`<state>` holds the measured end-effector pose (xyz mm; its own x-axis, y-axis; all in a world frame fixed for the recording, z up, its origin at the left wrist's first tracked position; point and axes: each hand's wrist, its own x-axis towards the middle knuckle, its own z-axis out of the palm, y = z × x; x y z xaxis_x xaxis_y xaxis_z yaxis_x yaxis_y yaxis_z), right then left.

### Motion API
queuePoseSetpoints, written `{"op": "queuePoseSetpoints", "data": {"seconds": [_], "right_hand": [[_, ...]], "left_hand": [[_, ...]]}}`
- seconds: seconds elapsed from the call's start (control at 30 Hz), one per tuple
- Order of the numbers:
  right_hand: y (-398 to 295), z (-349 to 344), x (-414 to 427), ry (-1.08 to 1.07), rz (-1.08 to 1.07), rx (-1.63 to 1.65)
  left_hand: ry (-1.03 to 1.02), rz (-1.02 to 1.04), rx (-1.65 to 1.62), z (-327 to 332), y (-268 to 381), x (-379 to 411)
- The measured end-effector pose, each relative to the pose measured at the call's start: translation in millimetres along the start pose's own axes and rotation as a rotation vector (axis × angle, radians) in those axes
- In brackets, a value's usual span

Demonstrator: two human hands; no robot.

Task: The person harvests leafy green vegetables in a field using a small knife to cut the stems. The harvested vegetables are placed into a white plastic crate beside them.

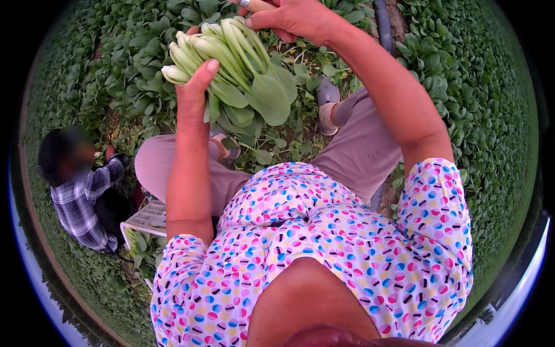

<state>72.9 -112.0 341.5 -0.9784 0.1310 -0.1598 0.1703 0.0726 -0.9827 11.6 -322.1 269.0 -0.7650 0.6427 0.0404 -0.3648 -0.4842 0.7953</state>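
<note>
My left hand (195,86) is wrapped around a bunch of bok choy (234,65), its thumb across the pale stalks. The white stalk bases point up and to the left, and the broad green leaves hang down to the right. My right hand (295,21) grips the wooden handle (259,5) of a tool with a metal collar; the working end is cut off by the picture's top edge. The right thumb lies at the upper stalks of the bunch, apparently touching them. Trimmed leaves and small plants (277,139) lie on the ground between my feet.
Dense rows of leafy greens (134,65) grow ahead and on the right (468,99). A dark hose (383,26) runs along the soil. Behind my left leg stands a white plastic crate (145,219) with greens by it. Another person (82,195) in a plaid shirt crouches at the left.
</note>
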Motion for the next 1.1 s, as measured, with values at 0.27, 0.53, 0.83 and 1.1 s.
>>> {"op": "queuePoseSetpoints", "data": {"seconds": [0.27, 0.53, 0.83, 1.1], "right_hand": [[-3, -8, -5, -0.187, -0.005, 0.068], [-3, -16, -7, -0.389, 0.001, 0.180], [-1, -14, -14, -0.263, 0.031, 0.169], [-18, -18, -20, 0.246, -0.224, -0.708]], "left_hand": [[-0.023, -0.046, 0.010, -2, -5, -3], [-0.171, -0.207, -0.099, -1, 7, -10], [-0.144, -0.222, -0.172, 4, 5, -13], [-0.093, -0.229, -0.111, 0, 3, -15]]}}
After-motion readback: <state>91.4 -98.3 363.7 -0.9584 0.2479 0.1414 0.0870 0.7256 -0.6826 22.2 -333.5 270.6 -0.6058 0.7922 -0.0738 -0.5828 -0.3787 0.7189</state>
